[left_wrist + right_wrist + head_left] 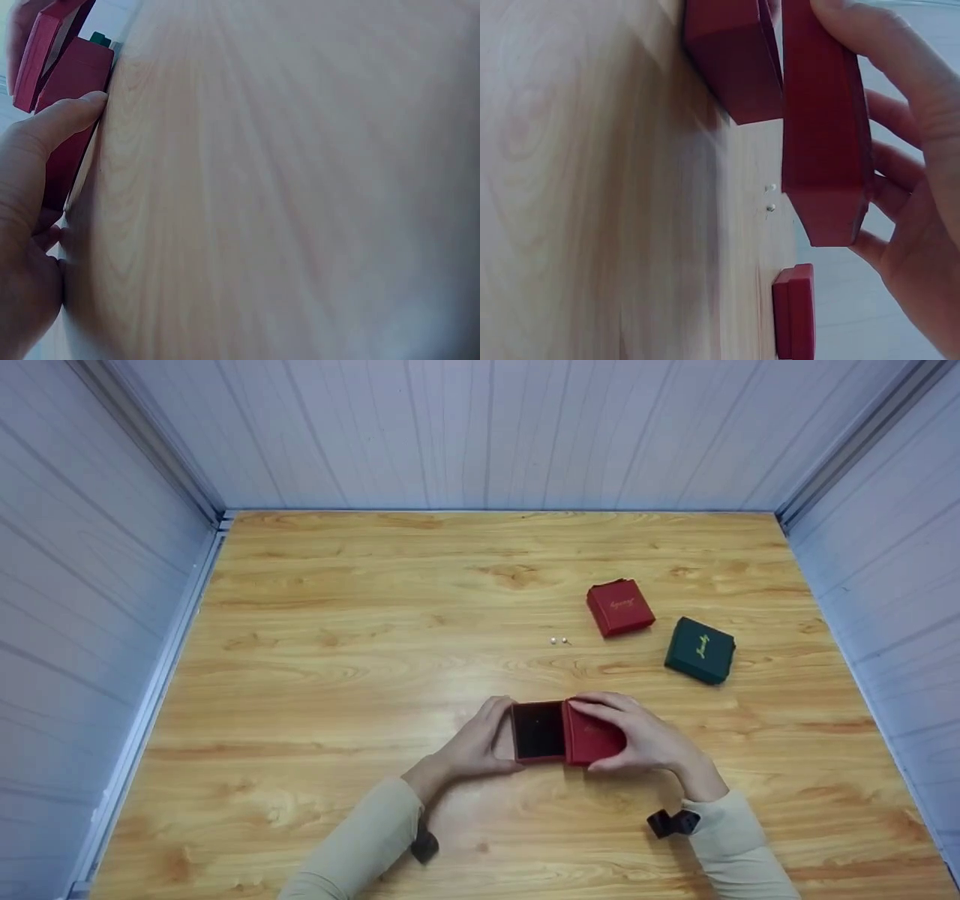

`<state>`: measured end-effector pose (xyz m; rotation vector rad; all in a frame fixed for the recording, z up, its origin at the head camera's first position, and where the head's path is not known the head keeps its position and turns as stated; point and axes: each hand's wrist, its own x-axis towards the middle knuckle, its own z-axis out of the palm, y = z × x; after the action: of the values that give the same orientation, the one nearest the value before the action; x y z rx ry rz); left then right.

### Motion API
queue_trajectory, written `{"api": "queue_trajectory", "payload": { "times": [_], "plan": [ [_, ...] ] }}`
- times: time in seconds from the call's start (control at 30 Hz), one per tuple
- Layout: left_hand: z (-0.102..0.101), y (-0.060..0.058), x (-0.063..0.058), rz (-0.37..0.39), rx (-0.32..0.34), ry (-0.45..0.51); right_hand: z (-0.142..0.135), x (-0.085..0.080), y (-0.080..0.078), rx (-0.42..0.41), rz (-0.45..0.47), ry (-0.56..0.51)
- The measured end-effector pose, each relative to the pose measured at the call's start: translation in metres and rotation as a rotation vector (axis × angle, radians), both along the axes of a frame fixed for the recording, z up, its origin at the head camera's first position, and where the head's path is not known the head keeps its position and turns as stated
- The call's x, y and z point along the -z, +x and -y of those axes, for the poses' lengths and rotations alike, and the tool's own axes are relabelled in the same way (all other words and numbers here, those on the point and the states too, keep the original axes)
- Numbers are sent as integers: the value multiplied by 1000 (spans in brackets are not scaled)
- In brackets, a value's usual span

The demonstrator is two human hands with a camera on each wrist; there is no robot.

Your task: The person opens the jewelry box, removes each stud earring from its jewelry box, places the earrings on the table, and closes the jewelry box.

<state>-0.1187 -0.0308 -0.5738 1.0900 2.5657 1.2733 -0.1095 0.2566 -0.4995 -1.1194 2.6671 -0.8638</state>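
In the head view, the base of a red jewelry box (538,731) shows its black lining, facing up. My left hand (472,742) grips it from the left, thumb along the near side and fingers at the far side. From the right, my right hand (649,739) holds the box's red lid (589,735) between thumb and fingers. The lid sits at the base's right edge, tilted and raised above the table in the right wrist view. Two small pearl-like stud earrings (559,640) lie on the table beyond the box.
Farther back on the right is a closed red jewelry box (621,607) with gold lettering. A dark green box (700,651) lies to the right of it. The wood-grain table (337,660) is bordered by pale panel walls (450,435) at the back and sides.
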Motion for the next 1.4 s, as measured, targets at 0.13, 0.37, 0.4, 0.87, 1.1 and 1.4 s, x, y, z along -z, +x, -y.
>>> {"api": "queue_trajectory", "payload": {
  "times": [0.13,0.37,0.4,0.87,1.1,1.4],
  "plan": [
    [0,0,0,1,-1,3,4,-1,-1,-10,-11,-4],
    [0,0,0,8,-4,-10,12,0,-6,-39,-40,-24],
    [0,0,0,6,-5,-10,14,0,-6,-43,-43,-28],
    [-1,0,-1,10,-3,12,27,-1,-12,-89,-28,-51],
    [-1,2,-1,12,-12,-1,34,2,-14,-109,-42,-54],
    [0,1,-3,-6,-9,10,41,6,-17,-106,-5,-72]
  ]
}}
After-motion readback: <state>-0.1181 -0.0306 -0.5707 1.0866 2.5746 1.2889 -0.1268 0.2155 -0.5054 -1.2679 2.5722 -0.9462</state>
